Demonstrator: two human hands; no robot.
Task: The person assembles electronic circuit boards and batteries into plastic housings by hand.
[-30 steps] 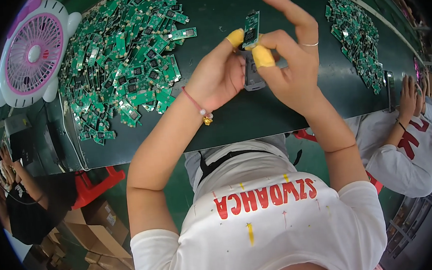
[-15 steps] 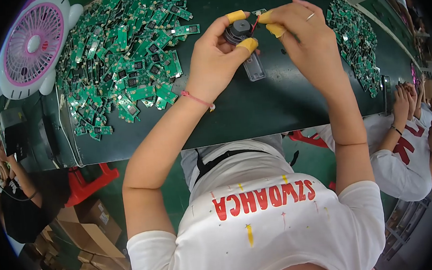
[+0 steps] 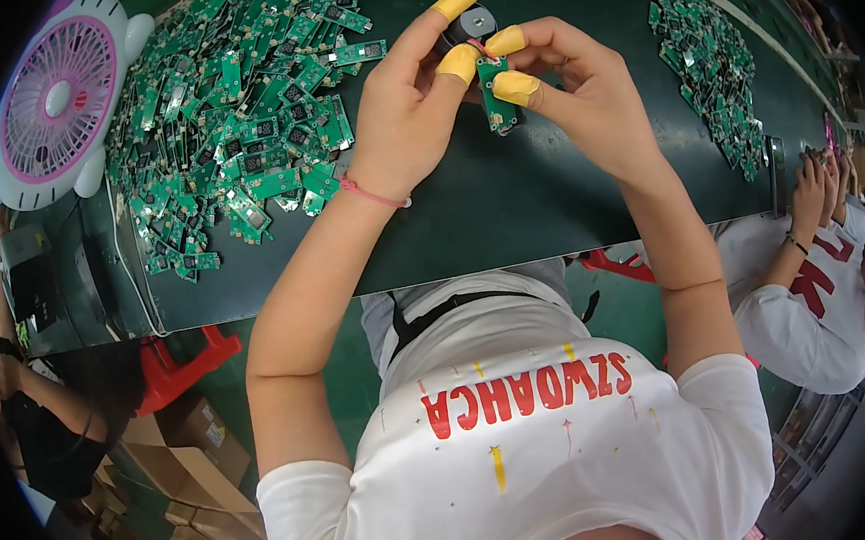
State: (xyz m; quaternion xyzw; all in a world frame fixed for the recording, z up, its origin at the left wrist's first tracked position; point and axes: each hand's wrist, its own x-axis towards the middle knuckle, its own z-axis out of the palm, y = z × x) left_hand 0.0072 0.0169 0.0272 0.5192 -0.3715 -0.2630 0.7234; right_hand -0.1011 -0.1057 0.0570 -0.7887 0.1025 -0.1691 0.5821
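Left hand (image 3: 407, 116) has a grip on the dark round part (image 3: 478, 22), red wire (image 3: 478, 46) right beside it, then the green board (image 3: 499, 112) over the worktop (image 3: 430, 235), pinched by the right hand (image 3: 586, 94). I'd hold the board by its edges and keep that wire slack.

Red lettering (image 3: 530, 397) marks the white shirt (image 3: 567, 471) and co-worker's top (image 3: 793, 337).

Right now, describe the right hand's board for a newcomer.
On the green table, look between the left board pile and the right pile. The right hand pinches the board in yellow-covered fingers, near the round dark part in the left hand. Unlike the piled boards, it is held singly, a red wire by its upper end.
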